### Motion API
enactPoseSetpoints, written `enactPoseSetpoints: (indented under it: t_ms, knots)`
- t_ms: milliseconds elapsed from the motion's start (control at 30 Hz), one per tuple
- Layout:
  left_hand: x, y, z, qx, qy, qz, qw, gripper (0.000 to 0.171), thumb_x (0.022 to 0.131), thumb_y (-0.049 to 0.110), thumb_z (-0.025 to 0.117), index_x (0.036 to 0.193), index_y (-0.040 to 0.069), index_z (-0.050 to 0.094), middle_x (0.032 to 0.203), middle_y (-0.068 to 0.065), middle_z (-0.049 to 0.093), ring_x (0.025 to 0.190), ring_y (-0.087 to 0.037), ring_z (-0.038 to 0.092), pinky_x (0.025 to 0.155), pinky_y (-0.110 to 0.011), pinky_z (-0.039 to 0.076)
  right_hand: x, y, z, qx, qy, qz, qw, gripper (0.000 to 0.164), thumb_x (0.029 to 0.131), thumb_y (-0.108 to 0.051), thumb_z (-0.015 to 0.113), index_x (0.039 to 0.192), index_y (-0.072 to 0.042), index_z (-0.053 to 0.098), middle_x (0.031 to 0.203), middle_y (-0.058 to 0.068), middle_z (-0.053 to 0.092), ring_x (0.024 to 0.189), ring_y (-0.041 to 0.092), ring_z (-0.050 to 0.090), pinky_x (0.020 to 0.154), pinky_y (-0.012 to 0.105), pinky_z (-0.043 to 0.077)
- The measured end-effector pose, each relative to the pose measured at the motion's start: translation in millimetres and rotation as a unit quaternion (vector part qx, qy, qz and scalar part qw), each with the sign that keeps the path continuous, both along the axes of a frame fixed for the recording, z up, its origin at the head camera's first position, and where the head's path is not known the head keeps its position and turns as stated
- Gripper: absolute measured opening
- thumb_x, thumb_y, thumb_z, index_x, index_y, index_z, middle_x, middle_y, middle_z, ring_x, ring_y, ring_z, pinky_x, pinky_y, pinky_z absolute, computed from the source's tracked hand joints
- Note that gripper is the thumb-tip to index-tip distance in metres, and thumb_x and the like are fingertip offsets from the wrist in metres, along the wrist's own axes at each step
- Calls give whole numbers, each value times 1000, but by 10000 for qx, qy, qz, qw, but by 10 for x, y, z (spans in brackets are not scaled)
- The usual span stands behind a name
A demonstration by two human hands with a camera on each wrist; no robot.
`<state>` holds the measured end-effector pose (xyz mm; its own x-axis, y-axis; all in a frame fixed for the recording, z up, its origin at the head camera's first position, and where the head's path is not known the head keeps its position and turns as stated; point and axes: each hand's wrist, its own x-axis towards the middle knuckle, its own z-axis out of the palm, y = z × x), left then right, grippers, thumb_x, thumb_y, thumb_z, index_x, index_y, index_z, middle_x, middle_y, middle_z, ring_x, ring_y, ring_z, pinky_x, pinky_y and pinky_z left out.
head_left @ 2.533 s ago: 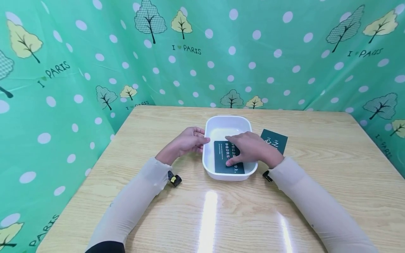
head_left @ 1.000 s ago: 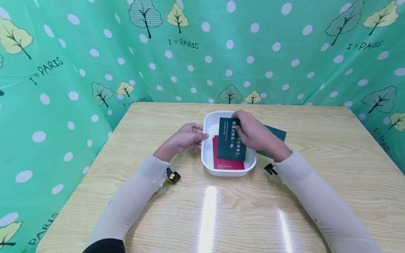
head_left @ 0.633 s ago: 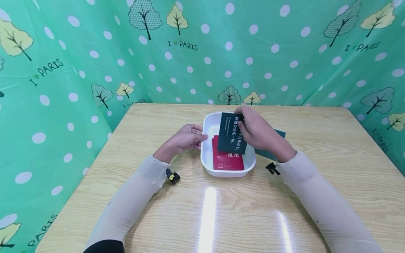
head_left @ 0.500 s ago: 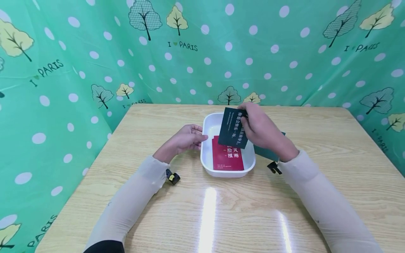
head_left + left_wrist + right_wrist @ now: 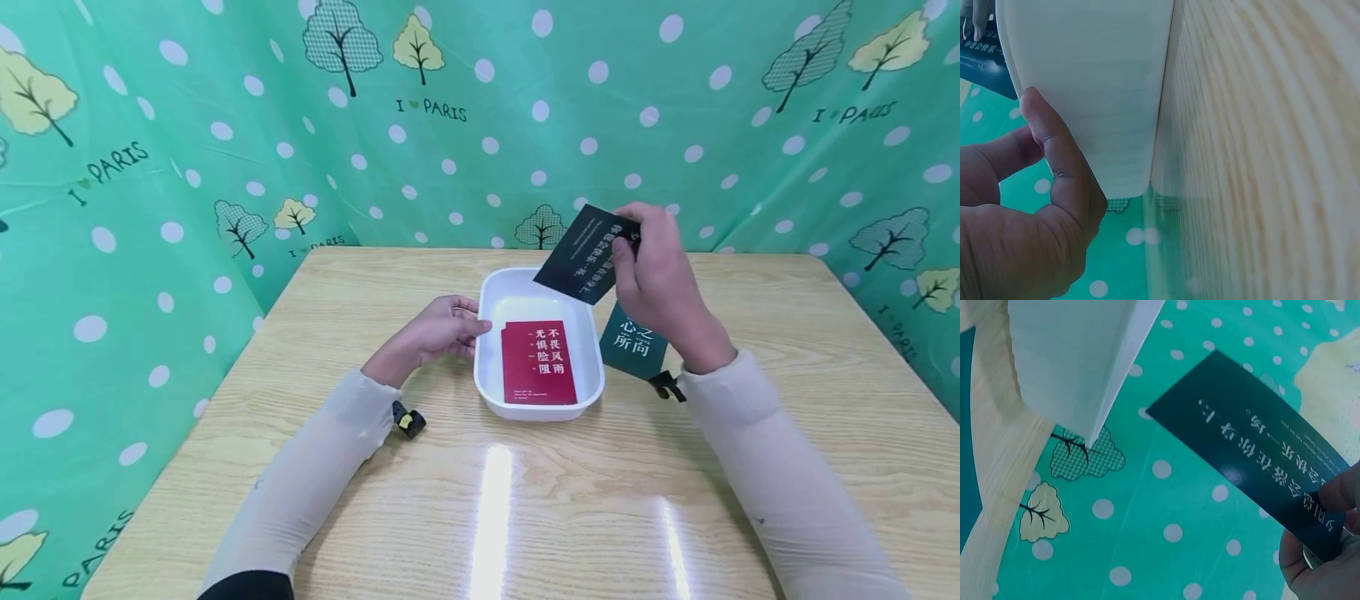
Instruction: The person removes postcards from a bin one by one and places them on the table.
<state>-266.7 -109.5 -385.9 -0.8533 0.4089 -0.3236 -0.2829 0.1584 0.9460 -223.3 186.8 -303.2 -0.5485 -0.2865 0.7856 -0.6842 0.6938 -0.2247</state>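
Observation:
A white plastic tray [image 5: 590, 392] stands on the table, and a red card [image 5: 536, 383] with white lettering lies inside it. My left hand [image 5: 442, 333] grips the tray's left side, thumb at the rim and fingers against the outer wall. Above the tray's far right corner, a dark green card [image 5: 581, 254] is tilted in the air. My right hand [image 5: 663, 271] pinches this card by its right end; the right wrist view shows the thumb on the printed face of the card [image 5: 1241, 444]. A second green card [image 5: 633, 343] lies on the table right of the tray, beneath my right hand.
The wooden table [image 5: 375, 533] carries bright light reflections near the front. A green curtain [image 5: 450, 167] with dots and trees hangs behind the table and along its left. Small black devices [image 5: 408, 419] sit at both wrists.
My right hand has taken the green card from the tray and lifted it up, back and to the right. The red card is uncovered. My left hand stays at the tray.

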Motion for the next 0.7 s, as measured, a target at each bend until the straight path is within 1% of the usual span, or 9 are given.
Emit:
enactPoseSetpoints:
  t_ms: [200, 333, 500, 633, 700]
  knots:
    - [5, 1, 6, -33, 17, -14, 10000, 42, 94, 6, 65, 127, 1, 39, 111, -26, 56, 65, -17, 56, 58, -27, 55, -46, 116, 17, -324, 294, -235, 9988, 29, 97, 8, 44, 126, 10, 37, 108, 30, 41, 99, 37, 44, 66, 41, 47]
    - [9, 4, 11, -13, 0, -18, 10000, 43, 93, 5, 65, 127, 1, 40, 112, -26, 56, 65, -17, 57, 58, -27, 55, -66, 195, 35, -570, 317, -439, 9969, 29, 97, 8, 43, 126, 11, 38, 109, 30, 41, 100, 38, 44, 67, 42, 45]
    - [8, 7, 11, -3, 26, -36, 10000, 41, 94, 6, 65, 127, 1, 40, 113, -27, 56, 66, -17, 58, 60, -28, 56, -102, 296, 50, -865, 61, -755, 9934, 28, 97, 7, 42, 124, 12, 38, 111, 30, 41, 102, 37, 43, 70, 44, 45]
    - [9, 2, 9, -33, 71, -25, 10000, 40, 94, 6, 65, 126, 1, 41, 112, -27, 57, 66, -17, 58, 60, -28, 56, -164, 387, 11, -968, -192, -1004, 9900, 27, 98, 5, 42, 123, 13, 38, 111, 31, 41, 101, 38, 41, 72, 44, 43]
    - [12, 1, 7, -44, 81, -24, 10000, 40, 94, 6, 65, 125, 1, 41, 112, -27, 57, 66, -17, 58, 59, -28, 56, -197, 430, -19, -1026, -375, -1196, 9868, 28, 98, 5, 41, 124, 12, 38, 111, 31, 41, 101, 38, 40, 74, 45, 42]
